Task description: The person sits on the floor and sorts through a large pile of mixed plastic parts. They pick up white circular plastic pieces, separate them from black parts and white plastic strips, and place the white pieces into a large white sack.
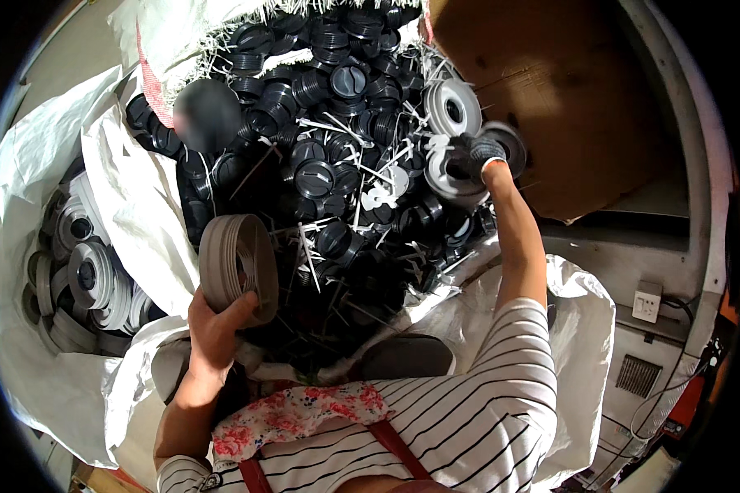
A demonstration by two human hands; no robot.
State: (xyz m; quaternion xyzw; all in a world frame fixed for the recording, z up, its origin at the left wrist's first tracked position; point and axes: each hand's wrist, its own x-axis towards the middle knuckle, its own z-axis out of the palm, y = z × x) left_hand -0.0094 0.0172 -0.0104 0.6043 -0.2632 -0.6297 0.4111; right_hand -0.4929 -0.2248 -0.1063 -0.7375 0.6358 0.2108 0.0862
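My left hand (212, 333), bare, grips a stack of nested light grey plastic rings (220, 261), thumb inside the opening and fingers around the outside. My right hand (487, 151) wears a dark knitted glove and reaches into several light grey plastic ring parts (452, 107) at the right side of the heap. Its fingers are dark and partly hidden over a grey ring part (456, 182), so their grip does not show. Between my hands spreads a big heap of black threaded plastic caps (314, 178), mixed with thin white plastic sprues (378, 172).
A white woven sack (111, 164) on the left holds several stacks of grey rings (90, 275). Frayed sack edges (197, 49) border the heap at the back. Brown board (567, 107) lies at the far right, with a white socket box (647, 301) on the machine side.
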